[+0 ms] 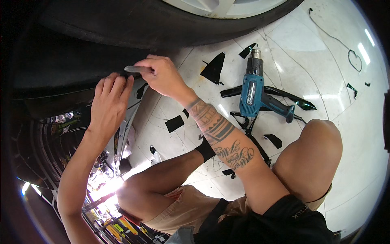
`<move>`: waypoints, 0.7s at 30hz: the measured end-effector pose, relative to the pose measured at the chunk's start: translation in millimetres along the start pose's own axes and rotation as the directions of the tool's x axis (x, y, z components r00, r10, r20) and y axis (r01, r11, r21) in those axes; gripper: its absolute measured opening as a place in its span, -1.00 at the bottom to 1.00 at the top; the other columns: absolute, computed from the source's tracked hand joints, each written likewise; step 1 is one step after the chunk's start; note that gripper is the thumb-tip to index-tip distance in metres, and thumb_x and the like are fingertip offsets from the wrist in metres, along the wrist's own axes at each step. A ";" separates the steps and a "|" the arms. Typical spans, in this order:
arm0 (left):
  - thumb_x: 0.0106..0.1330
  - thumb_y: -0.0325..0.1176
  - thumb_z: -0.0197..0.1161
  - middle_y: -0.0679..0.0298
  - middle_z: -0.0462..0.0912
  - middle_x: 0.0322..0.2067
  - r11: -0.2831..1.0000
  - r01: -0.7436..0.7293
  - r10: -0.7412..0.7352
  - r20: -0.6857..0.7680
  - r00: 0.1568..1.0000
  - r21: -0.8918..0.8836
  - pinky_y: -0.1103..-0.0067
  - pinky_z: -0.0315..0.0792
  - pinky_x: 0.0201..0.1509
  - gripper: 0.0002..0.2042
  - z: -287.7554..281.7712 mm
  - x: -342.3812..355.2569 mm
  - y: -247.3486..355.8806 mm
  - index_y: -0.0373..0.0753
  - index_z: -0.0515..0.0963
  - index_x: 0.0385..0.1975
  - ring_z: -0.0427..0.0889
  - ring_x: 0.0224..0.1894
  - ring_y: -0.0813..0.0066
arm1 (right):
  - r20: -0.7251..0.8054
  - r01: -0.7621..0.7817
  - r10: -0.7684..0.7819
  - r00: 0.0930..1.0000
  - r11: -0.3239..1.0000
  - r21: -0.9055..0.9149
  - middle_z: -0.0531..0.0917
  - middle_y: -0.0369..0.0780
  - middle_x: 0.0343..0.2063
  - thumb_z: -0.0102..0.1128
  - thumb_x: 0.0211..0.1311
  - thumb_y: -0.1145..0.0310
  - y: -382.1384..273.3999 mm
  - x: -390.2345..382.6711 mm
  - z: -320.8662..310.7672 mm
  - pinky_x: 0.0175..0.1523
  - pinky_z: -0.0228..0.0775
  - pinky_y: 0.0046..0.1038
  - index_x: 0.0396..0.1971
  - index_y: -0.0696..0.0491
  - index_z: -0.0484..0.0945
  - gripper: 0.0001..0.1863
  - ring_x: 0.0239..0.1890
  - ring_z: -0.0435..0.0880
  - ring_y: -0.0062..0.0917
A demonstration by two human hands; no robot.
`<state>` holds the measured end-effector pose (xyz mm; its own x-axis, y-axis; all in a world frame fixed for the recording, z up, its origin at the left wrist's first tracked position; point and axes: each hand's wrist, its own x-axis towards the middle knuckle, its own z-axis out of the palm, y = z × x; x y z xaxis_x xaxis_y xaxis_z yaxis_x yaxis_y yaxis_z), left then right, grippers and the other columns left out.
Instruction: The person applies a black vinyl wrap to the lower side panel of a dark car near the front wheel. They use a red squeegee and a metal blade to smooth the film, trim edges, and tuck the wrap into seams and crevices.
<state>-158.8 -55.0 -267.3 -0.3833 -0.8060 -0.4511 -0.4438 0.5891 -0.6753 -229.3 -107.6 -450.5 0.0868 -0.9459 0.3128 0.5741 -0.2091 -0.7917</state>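
My right hand (162,73) is closed around a slim, flat grey metal tool (133,69), whose blunt-looking end sticks out to the left. It is held against the dark wheel arch of a black car (57,95). Just left of it, my left hand (107,101) reaches up to the lower lip of the arch, with its fingers bent and close together. Those fingertips are turned away at the edge, and I cannot make out what they pinch. Above both hands is a black tyre (162,28) on a light alloy wheel (219,9).
A teal heat gun (252,87) lies on the white tiled floor (325,138) to the right, nozzle away from me. Around it lie scraps of glossy black film (214,68). A looped dark strand (329,34) lies far right. My bent knees (313,158) frame the near floor.
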 end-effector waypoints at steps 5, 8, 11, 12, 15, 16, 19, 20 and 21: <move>0.13 -0.45 0.13 0.13 0.42 -0.05 1.000 -0.007 0.007 -0.032 0.999 -0.012 0.23 0.22 0.26 -0.50 2.7 -5.6 2.5 -0.27 0.45 0.16 0.35 0.17 0.17 | -0.080 -0.100 0.103 0.991 0.994 0.032 0.61 -0.10 -0.51 0.18 0.04 0.55 -7.2 -7.6 -2.8 -0.35 0.41 -0.36 -0.32 0.17 0.69 -0.81 -0.51 0.58 -0.25; 0.14 -0.46 0.13 0.14 0.42 -0.07 0.999 0.029 -0.029 -0.004 1.000 0.020 0.23 0.21 0.26 -0.51 4.8 0.0 7.7 -0.27 0.46 0.16 0.36 0.16 0.18 | -0.054 -0.071 0.072 0.996 0.997 0.015 0.61 -0.09 -0.51 0.17 0.05 0.54 -8.6 -7.6 0.0 -0.34 0.42 -0.34 -0.32 0.17 0.69 -0.81 -0.52 0.58 -0.24; 0.13 -0.49 0.13 0.16 0.42 -0.07 0.996 0.063 -0.064 0.014 0.998 0.056 0.22 0.19 0.26 -0.50 4.0 2.1 12.2 -0.27 0.46 0.16 0.36 0.16 0.22 | 0.053 -0.150 0.149 0.987 0.989 0.006 0.65 -0.04 -0.47 0.15 0.08 0.49 -10.0 -0.6 0.8 -0.30 0.44 -0.32 -0.31 0.15 0.70 -0.80 -0.45 0.63 -0.23; 0.13 -0.50 0.13 0.16 0.42 -0.07 0.994 0.064 -0.066 0.012 0.998 0.083 0.21 0.18 0.26 -0.50 2.3 2.3 15.9 -0.28 0.46 0.15 0.36 0.16 0.23 | 0.120 -0.205 0.205 0.971 0.979 -0.015 0.66 -0.02 -0.45 0.15 0.09 0.46 -10.5 2.4 -0.7 -0.27 0.45 -0.31 -0.30 0.14 0.70 -0.79 -0.42 0.65 -0.22; 0.12 -0.52 0.13 0.16 0.42 -0.08 0.990 0.076 -0.081 0.037 0.996 0.116 0.20 0.15 0.27 -0.51 -2.9 -1.0 20.4 -0.30 0.47 0.14 0.36 0.15 0.24 | 0.256 -0.247 0.245 0.935 0.969 -0.024 0.65 -0.07 -0.56 0.15 0.15 0.44 -13.7 10.5 -0.5 -0.36 0.37 -0.43 -0.22 0.11 0.70 -0.77 -0.55 0.55 -0.41; 0.11 -0.52 0.13 0.16 0.41 -0.09 0.990 0.078 -0.083 0.044 0.996 0.117 0.19 0.14 0.27 -0.51 -4.0 -1.2 20.6 -0.31 0.47 0.14 0.36 0.15 0.24 | 0.285 -0.240 0.236 0.929 0.970 -0.021 0.63 -0.10 -0.62 0.15 0.17 0.43 -16.2 13.5 -2.5 -0.41 0.33 -0.49 -0.18 0.10 0.69 -0.76 -0.63 0.49 -0.50; 0.12 -0.52 0.12 0.16 0.41 -0.10 0.991 0.074 -0.077 0.030 0.997 0.110 0.21 0.13 0.28 -0.52 -4.4 -1.8 19.8 -0.33 0.47 0.13 0.37 0.14 0.25 | 0.342 -0.146 0.180 0.922 0.982 -0.124 0.66 -0.07 -0.54 0.15 0.16 0.43 -22.0 22.8 -8.2 -0.31 0.42 -0.41 -0.20 0.08 0.70 -0.76 -0.53 0.61 -0.39; 0.12 -0.51 0.12 0.16 0.41 -0.10 0.992 0.068 -0.071 0.025 0.997 0.105 0.22 0.14 0.28 -0.52 -4.3 -1.6 19.1 -0.33 0.47 0.13 0.37 0.14 0.25 | 0.354 -0.098 0.152 0.923 0.982 -0.164 0.67 -0.07 -0.52 0.15 0.15 0.42 -19.7 25.7 -8.1 -0.26 0.43 -0.37 -0.21 0.08 0.69 -0.77 -0.48 0.63 -0.34; 0.12 -0.51 0.12 0.16 0.41 -0.10 0.993 0.063 -0.065 0.020 0.998 0.101 0.22 0.14 0.28 -0.52 -4.0 -1.3 18.0 -0.33 0.46 0.13 0.37 0.13 0.25 | 0.368 -0.050 0.123 0.922 0.978 -0.203 0.68 -0.06 -0.49 0.15 0.15 0.41 -16.7 29.2 -7.1 -0.22 0.45 -0.33 -0.23 0.08 0.69 -0.78 -0.43 0.65 -0.29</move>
<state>-169.6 -43.1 -276.6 -0.3373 -0.8435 -0.4180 -0.3824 0.5285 -0.7579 -242.1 -133.5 -431.9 0.4506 -0.8061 0.3837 0.3920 -0.2075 -0.8963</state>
